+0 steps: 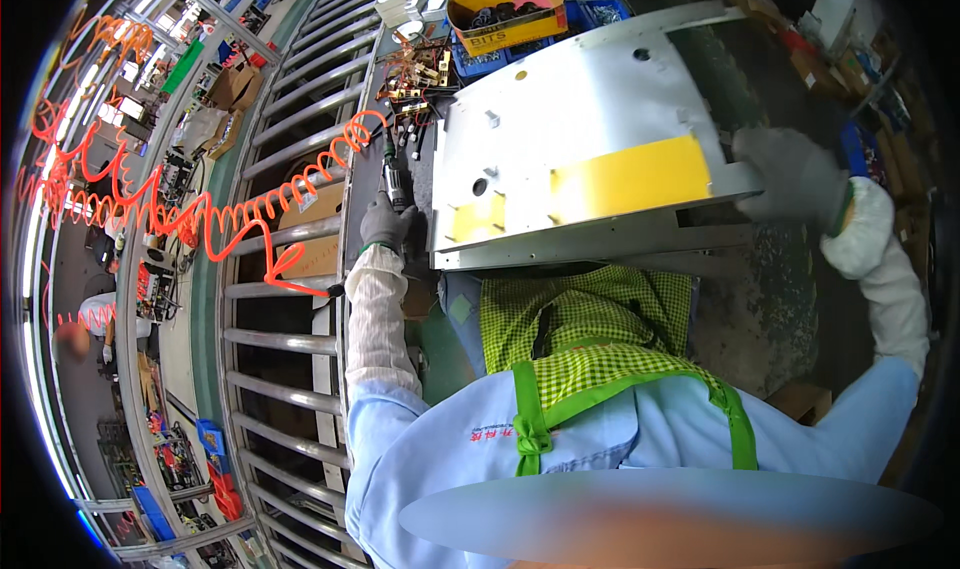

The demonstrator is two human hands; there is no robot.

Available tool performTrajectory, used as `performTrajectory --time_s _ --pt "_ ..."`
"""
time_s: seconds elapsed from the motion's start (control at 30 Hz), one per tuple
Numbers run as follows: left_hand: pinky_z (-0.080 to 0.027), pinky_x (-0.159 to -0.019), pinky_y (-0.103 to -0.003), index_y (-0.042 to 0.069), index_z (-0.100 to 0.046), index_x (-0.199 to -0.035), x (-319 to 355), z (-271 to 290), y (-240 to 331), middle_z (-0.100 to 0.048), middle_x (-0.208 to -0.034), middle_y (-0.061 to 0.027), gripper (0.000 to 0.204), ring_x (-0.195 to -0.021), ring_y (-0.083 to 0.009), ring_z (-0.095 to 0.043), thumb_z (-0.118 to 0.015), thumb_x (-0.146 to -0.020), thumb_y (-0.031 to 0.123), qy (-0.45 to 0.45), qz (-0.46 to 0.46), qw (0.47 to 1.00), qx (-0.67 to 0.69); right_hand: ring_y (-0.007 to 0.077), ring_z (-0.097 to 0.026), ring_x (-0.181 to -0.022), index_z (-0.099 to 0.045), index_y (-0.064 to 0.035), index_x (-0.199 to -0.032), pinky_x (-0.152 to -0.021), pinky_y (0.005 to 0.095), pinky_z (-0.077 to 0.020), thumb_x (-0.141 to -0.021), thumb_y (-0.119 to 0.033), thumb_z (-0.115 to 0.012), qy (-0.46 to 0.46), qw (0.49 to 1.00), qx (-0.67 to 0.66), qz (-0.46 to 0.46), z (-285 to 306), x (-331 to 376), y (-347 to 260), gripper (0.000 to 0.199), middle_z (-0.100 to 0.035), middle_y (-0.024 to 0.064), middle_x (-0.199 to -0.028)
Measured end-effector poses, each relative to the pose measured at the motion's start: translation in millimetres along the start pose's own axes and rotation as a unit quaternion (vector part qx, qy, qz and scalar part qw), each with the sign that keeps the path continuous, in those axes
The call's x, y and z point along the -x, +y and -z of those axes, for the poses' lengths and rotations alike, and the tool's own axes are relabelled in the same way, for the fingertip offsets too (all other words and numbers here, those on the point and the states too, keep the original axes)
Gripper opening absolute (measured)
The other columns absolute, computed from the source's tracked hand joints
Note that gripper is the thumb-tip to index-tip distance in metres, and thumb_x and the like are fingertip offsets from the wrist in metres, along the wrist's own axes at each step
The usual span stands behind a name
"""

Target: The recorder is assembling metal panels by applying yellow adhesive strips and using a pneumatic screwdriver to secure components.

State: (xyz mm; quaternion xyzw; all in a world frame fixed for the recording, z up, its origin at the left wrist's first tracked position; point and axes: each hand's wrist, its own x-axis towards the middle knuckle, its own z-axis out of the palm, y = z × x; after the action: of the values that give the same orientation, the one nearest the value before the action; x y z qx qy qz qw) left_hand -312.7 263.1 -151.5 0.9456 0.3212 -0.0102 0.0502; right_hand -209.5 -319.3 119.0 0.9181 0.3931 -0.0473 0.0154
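My left hand (384, 223), in a grey glove, is closed around a dark and silver power screwdriver (396, 181) on the dark strip of bench left of the panel. To the right of it lies a large silver sheet-metal panel (590, 109) with a yellow patch (630, 177), several upright studs and round holes. At the panel's right edge is my right hand (790, 177), also gloved in grey and smeared by motion. Its fingers cannot be made out, nor whether it touches the metal.
An orange coiled air hose (320, 174) stretches across the roller conveyor (285, 343) on the left. Beyond the panel stand a yellow box of dark parts (507, 16) and blue bins (478, 59). Wired brass-coloured parts (425, 77) lie near the screwdriver's far end.
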Motion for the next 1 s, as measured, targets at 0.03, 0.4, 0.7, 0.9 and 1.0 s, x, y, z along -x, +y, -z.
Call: performTrajectory --time_s 0.03,0.4,0.7,0.9,1.0 --pt "-0.05 -0.086 -0.05 0.005 -0.047 -0.125 3 2 2 -0.061 -0.117 -0.0254 0.074 -0.105 -0.0419 -0.062 -0.071 -0.075 0.055 -0.007 0.001 1.0 0.009 0.0369 -0.061 -0.088 -0.054 -0.0055 -0.096 -0.077 0.0453 -0.0489 -0.065 -0.022 -0.075 -0.012 1.0 -0.002 -0.002 15 10 5 0.04 -0.06 0.0167 -0.089" --pt "-0.049 -0.087 -0.049 0.012 -0.054 -0.129 26 69 74 -0.059 -0.117 -0.0197 0.061 -0.105 -0.0397 -0.059 -0.07 -0.079 0.043 0.26 -0.199 0.944 0.042 0.016 -0.054 -0.103 -0.053 -0.0049 -0.122 -0.091 0.0328 -0.0437 -0.078 -0.016 -0.066 0.14 0.927 -0.147 -0.316 16 195 116 0.047 -0.058 0.0072 -0.107" --pt "-0.046 -0.092 -0.043 0.006 -0.056 -0.122 14 80 338 -0.058 -0.115 -0.0175 0.049 -0.106 -0.0373 -0.055 -0.07 -0.081 0.029 0.113 -0.58 0.798 0.121 0.007 -0.053 -0.054 -0.062 -0.0036 -0.113 -0.044 0.0256 -0.0414 -0.087 -0.024 -0.065 0.046 0.756 -0.401 -0.516 -95 190 263 0.033 -0.062 0.002 -0.075" --pt "-0.03 -0.11 -0.054 0.007 -0.05 -0.134 13 13 410 -0.047 -0.137 -0.0211 0.062 -0.132 -0.0437 -0.038 -0.065 -0.085 0.042 0.014 -0.57 0.819 0.065 0.0147 -0.054 -0.05 -0.066 -0.0028 -0.102 -0.045 0.0305 -0.0432 -0.084 -0.03 -0.069 -0.069 0.73 -0.511 -0.449 -250 110 347 0.033 -0.062 0.0062 -0.069" --pt "-0.026 -0.112 -0.056 0.007 -0.051 -0.134 11 6 413 -0.047 -0.138 -0.0221 0.063 -0.133 -0.0434 -0.037 -0.063 -0.085 0.044 -0.013 -0.572 0.819 0.044 0.0159 -0.057 -0.059 -0.065 -0.0055 -0.105 -0.053 0.0332 -0.0462 -0.084 -0.033 -0.069 -0.072 0.69 -0.574 -0.434 -305 48 346 0.035 -0.063 0.0057 -0.075"
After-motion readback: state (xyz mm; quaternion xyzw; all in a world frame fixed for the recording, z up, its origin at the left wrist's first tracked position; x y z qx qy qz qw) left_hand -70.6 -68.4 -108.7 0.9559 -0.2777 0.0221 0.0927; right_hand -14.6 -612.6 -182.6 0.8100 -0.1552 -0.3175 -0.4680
